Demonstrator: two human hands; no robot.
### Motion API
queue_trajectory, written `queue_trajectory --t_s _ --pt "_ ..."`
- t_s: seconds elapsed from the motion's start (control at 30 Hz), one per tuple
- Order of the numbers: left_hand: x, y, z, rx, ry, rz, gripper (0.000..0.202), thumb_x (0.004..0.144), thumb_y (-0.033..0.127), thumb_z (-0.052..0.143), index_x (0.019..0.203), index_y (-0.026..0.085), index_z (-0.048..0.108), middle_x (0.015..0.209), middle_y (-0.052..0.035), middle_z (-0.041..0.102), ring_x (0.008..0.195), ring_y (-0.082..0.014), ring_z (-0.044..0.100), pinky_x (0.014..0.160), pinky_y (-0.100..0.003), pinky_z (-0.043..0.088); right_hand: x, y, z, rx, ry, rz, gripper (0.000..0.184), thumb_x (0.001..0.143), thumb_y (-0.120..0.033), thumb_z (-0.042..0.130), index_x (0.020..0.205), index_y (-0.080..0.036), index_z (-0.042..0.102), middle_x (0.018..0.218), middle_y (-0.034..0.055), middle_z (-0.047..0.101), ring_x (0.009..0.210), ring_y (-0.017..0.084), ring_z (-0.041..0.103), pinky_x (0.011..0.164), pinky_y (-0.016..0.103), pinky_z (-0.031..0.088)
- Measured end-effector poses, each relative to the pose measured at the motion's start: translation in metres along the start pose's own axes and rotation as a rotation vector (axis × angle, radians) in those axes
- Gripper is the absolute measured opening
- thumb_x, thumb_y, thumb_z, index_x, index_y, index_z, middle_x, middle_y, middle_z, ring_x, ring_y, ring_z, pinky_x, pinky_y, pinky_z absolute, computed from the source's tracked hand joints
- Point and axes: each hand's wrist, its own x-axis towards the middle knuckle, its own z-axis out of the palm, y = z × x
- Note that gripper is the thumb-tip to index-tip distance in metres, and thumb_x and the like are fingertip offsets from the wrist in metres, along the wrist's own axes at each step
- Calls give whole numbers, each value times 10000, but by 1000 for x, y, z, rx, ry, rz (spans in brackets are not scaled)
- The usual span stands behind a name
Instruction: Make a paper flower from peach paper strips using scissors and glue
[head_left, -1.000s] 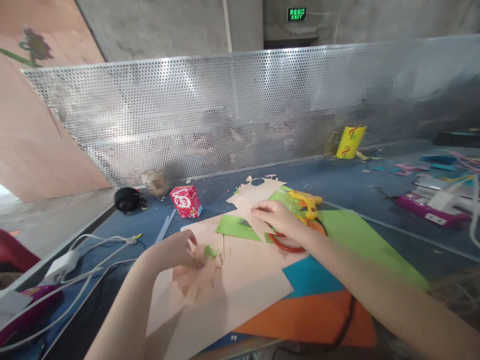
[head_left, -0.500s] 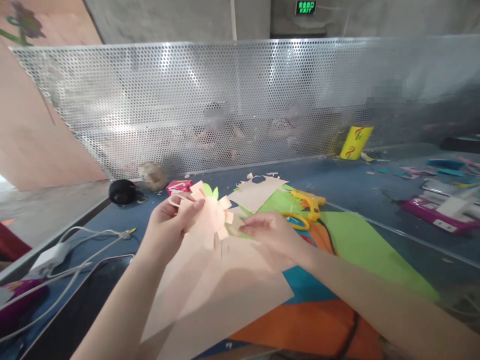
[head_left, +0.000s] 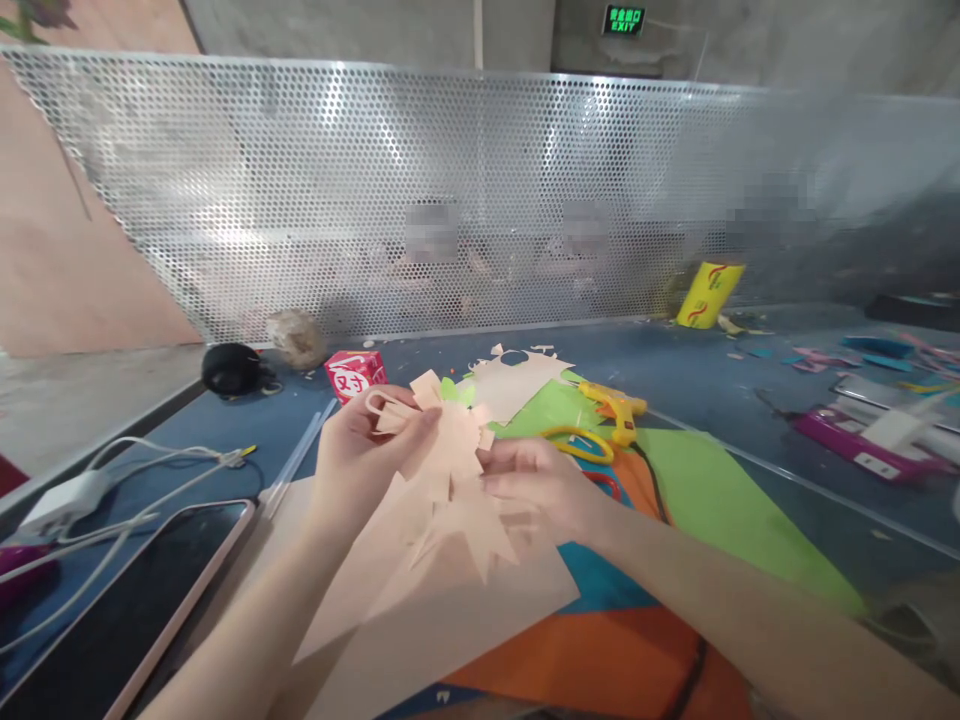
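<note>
A peach paper cutout (head_left: 459, 435) with folded tabs round its edge is held up between both hands. My left hand (head_left: 375, 440) pinches its upper left side, thumb in front; a curled paper strip shows by the fingers. Small green leaf-shaped pieces (head_left: 452, 392) show at its top edge. My right hand (head_left: 536, 480) grips the right edge with closed fingertips, partly hidden behind the paper. Below hangs a spiky peach paper part (head_left: 480, 535); whether it joins the cutout I cannot tell. A large peach sheet (head_left: 420, 630) lies underneath.
Right of my hands lie a yellow glue gun (head_left: 619, 408), a yellow loop handle (head_left: 585, 440) and green sheets (head_left: 750, 510). A phone (head_left: 142, 600) and white cables (head_left: 150, 455) are at left. A perforated metal screen (head_left: 480, 150) stands behind, people beyond it.
Both hands have moved slightly right with the cutout, and the right fingers have closed onto its edge. The spiky part now shows below. More of the red box is visible.
</note>
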Motion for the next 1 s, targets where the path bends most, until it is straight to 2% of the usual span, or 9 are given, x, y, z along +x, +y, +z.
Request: queue_trajectory --t_s 0.2,0.3,0.37,0.47,0.6,0.77,0.87,1.0 --pt "-2 0 4 67 -8 -6 306 560 379 711 729 186 544 644 27 537 555 -114 507 509 -226 413 6 7 -5 -166 163 -7 203 661 -356 644 693 -156 640 648 17 622 611 131 580 568 246 430" --pt "4 -4 2 -145 -87 -62 406 628 482 628 925 211 571 734 -6 590 642 -146 555 578 -256 457 8 7 -7 -156 235 -30 175 656 -331 642 655 -156 637 623 15 615 577 118 560 533 232 418" --pt "7 -7 -1 -319 -172 -133 521 649 543 574 1064 231 529 827 -32 616 710 -168 577 611 -278 476 8 4 -7 -141 256 -79 157 662 -312 634 629 -158 636 623 15 617 572 109 552 535 226 417" --pt "9 -9 -3 -352 -227 -206 587 606 468 659 1122 240 500 790 -8 608 708 -161 581 612 -276 487 8 0 -7 -155 267 -120 155 681 -295 615 609 -159 634 626 18 621 573 104 550 551 228 418" --pt "6 -8 0 -226 -204 -192 583 577 272 730 1116 236 512 688 39 586 647 -109 562 619 -232 483 9 -1 -7 -168 288 -117 149 683 -277 611 599 -155 627 625 23 625 582 113 557 576 241 424" --pt "4 -14 4 -212 -207 -175 639 566 262 735 1146 238 469 714 32 609 688 -145 600 598 -263 505 10 2 -10 -145 256 -182 151 688 -297 612 613 -167 631 642 20 632 603 117 569 575 232 434" --pt "3 -21 6 -163 -230 -212 511 562 269 732 1028 181 542 910 -44 645 802 -194 617 662 -317 513 10 2 -11 -150 215 -208 177 704 -312 601 609 -166 632 631 21 630 606 115 570 585 232 440" --pt "0 -23 10 -35 -234 -199 388 553 310 725 883 150 599 871 -70 677 805 -242 628 681 -352 502 11 3 -12 -161 188 -150 201 690 -355 617 627 -167 641 597 19 619 636 136 590 616 253 462"
